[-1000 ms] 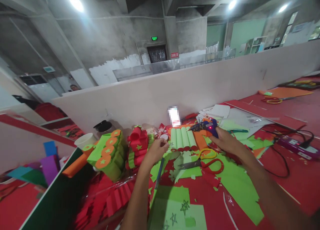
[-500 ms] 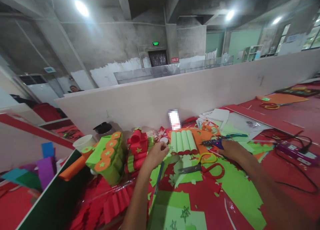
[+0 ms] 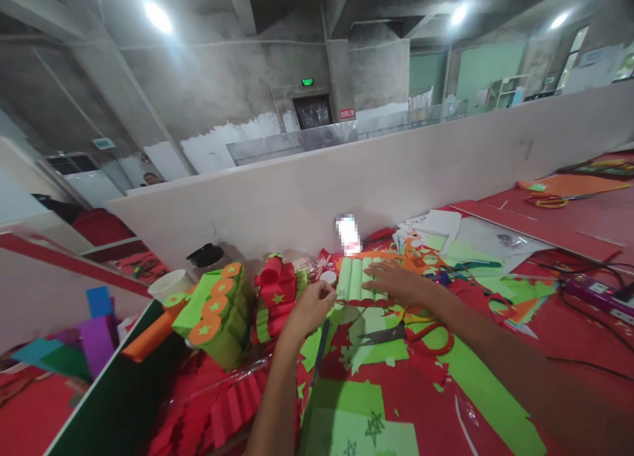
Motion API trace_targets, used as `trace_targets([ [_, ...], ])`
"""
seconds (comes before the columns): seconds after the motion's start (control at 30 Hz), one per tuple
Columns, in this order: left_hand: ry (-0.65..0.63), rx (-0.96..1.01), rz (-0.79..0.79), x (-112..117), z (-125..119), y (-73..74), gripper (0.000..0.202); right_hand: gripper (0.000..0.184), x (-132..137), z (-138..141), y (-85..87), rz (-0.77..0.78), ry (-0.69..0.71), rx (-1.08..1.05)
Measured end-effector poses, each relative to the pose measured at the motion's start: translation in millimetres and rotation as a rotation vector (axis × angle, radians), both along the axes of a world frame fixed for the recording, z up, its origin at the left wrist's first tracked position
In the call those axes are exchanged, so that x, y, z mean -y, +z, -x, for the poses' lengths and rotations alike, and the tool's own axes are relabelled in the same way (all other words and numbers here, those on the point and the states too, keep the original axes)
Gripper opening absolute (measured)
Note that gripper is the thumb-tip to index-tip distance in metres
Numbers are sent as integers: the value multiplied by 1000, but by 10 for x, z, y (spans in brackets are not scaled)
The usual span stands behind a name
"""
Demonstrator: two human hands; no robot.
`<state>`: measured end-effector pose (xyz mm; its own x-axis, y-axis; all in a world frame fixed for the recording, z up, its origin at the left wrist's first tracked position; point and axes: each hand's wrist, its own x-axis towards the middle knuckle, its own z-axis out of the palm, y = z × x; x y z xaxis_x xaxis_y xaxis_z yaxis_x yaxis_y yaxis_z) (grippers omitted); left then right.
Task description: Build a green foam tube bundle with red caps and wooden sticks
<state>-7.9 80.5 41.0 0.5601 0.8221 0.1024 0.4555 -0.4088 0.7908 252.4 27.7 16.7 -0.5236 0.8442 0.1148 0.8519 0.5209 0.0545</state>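
A row of pale green rolls point(image 3: 352, 276) with red ends stands side by side in the middle of the table. My right hand point(image 3: 393, 281) lies over the right-hand rolls, its fingers stretched out and apart. Just left of the row, my left hand point(image 3: 314, 305) is closed in a pinch; what its fingertips hold, if anything, is too small to make out. A blue-and-black tool with a narrow tip, like a glue gun point(image 3: 440, 277), rests beyond my right forearm. Scissors point(image 3: 401, 334) with red and yellow handles lie open in front of the rolls.
Green foam boxes with orange discs point(image 3: 212, 311) and red roll stacks point(image 3: 275, 297) stand left. Green sheets with drawn stars point(image 3: 361, 423) lie in front. A phone point(image 3: 349, 235) leans on the white partition point(image 3: 277, 205). A purple power strip point(image 3: 597, 294) and cables lie right.
My right hand has let go of the blue-and-black tool and moved left onto the green rolls. The left hand stays pinched in about the same place.
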Motion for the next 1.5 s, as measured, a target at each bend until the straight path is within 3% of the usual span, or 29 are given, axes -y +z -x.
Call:
trace_targets([
  [0.13,29,12,17,-3,37,46,11,69,-106,65,-4,18,118,-64],
  [0.27,63,29,-17,-27,104,79,17,68,-191,121,105,30,214,-143],
  [0.5,256,102,-209,2,180,236,17,73,-239,191,320,-74,171,-385],
  [0.63,309,131,-230,44,182,313,17,71,-210,166,409,-86,137,-423],
  [0.83,342,134,-247,93,172,366,17,74,-119,145,586,-130,195,-413],
  [1.03,422,-33,-346,160,137,411,18,64,5,285,716,-140,217,-319],
  [1.5,474,-349,-481,286,54,517,12,63,41,334,728,-141,248,-334],
])
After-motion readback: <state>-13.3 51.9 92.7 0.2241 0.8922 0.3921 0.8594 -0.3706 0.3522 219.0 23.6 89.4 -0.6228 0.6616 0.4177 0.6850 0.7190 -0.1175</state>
